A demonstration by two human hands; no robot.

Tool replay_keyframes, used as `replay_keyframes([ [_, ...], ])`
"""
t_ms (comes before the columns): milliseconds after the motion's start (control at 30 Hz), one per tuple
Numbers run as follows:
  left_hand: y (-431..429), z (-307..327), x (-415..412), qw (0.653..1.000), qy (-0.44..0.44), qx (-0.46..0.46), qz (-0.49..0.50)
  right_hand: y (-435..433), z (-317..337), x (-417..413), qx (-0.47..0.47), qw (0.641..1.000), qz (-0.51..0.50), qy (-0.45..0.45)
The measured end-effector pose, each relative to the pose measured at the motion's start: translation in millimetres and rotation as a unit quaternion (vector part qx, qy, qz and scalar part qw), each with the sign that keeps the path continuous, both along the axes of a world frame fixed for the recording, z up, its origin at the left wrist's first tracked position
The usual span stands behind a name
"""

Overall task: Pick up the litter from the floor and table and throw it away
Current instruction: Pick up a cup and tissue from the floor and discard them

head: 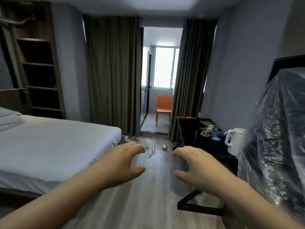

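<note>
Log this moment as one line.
left hand open | right hand open | bottle, scraps on floor | litter on table | nothing held

colours, quick pass: bed (54, 146) sheets white, plain. floor (148, 195) light grey wood-grain planks. curtains (112, 71) dark olive-brown, no pattern. walls (239, 63) flat blue-grey. shelf unit (41, 71) dark brown wood. chair (164, 106) bright orange. counter (206, 146) black, frame incl. kettle (234, 139) white. plastic sheet (277, 129) clear w/ white glints, dark underneath. bottle (153, 148) on floor clear, blue label. litter (209, 129) on counter prob white/green/tan mix, too small to be sure. red item (188, 117) at counter's far end.
</note>
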State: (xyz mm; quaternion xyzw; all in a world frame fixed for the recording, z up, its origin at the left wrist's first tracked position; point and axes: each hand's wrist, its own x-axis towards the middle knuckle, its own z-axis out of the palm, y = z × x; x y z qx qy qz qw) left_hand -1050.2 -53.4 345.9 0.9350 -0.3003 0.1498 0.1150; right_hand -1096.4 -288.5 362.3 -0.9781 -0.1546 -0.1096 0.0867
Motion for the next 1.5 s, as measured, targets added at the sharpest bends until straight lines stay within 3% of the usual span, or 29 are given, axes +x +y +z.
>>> replay_keyframes([
  [467,67.7,-37.1,297.1,0.997,0.069,0.000,-0.016,54.3,-43.2,277.1,-0.017,0.994,-0.074,0.075],
  [1100,-23.3,-80.4,651.0,0.992,0.125,0.015,0.019,-42.8,-92.2,644.7,-0.001,0.991,-0.071,0.110],
  [1500,-36.7,-127.1,885.2,0.985,0.170,0.025,-0.008,-57.1,-142.1,866.8,0.008,0.983,-0.095,0.159],
])
